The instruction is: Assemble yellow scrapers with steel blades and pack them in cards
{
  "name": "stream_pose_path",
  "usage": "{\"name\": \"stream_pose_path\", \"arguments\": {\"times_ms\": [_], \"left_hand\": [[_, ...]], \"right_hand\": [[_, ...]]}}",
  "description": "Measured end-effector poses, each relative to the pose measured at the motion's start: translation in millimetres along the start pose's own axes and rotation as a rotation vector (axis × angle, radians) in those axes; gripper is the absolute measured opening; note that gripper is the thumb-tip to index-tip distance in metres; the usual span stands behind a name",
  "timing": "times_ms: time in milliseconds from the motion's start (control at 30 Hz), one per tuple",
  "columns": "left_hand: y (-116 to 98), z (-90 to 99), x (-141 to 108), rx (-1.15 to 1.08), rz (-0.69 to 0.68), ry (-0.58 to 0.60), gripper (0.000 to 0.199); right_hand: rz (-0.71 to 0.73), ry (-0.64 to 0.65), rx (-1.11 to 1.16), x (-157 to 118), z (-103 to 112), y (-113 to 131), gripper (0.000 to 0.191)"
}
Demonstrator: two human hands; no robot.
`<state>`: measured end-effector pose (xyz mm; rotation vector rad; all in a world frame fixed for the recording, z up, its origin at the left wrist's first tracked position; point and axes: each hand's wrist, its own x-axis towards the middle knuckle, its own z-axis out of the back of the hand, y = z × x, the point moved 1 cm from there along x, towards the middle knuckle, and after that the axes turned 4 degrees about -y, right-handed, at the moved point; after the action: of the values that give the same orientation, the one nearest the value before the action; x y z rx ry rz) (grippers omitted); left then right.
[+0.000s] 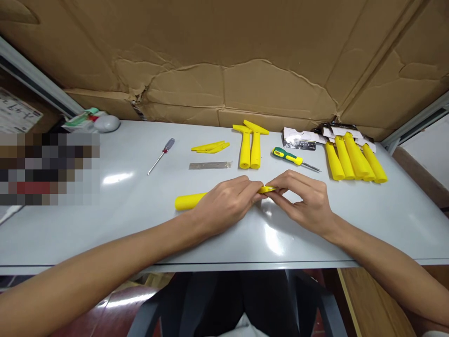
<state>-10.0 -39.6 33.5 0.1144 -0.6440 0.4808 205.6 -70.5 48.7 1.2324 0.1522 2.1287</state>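
Note:
My left hand [229, 201] is closed around a yellow plastic scraper [189, 201], with its round handle sticking out to the left over the table. The scraper's head end shows between my two hands. There, the fingertips of my right hand [307, 201] pinch the yellow tip, where a thin, light-coloured edge is visible. Whether a separate small part sits in those fingers is hidden. Just beyond my hands lie a flat stack of metal blades [209, 165], some slim yellow plastic pieces [210, 147] and two T-shaped yellow scrapers [245, 147].
A small screwdriver [165, 150] lies to the left, and a green-and-yellow screwdriver [293, 157] to the right. Several yellow scrapers [354, 157] with printed cards [300, 139] are grouped at the far right. Cardboard [224, 56] walls the back. A grey rounded object [107, 123] sits back left.

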Motion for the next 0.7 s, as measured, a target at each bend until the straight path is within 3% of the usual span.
{"name": "stream_pose_path", "arguments": {"times_ms": [133,267,433,567,700], "left_hand": [[6.1,-2.1,-2.3,-0.010,-0.010,-0.107,0.031],[10.5,-4.6,-3.7,-0.038,-0.028,-0.129,0.026],[12.3,-7.1,-3.8,-0.106,-0.031,-0.130,0.023],[11.4,-8.7,-3.4,-0.109,-0.047,-0.112,0.021],[8.2,-9.0,-1.7,-0.032,-0.136,-0.140,0.019]], "right_hand": [[-0.022,0.067,0.146,3.1,2.5,-4.4,0.027],[-0.110,0.157,0.190,5.2,6.3,-15.3,0.034],[-0.171,0.259,0.100,2.1,1.9,-31.5,0.009],[-0.100,0.223,0.006,-2.8,-5.1,-34.8,0.011],[-0.052,0.236,-0.144,-6.5,-8.5,-32.9,0.025]]}}
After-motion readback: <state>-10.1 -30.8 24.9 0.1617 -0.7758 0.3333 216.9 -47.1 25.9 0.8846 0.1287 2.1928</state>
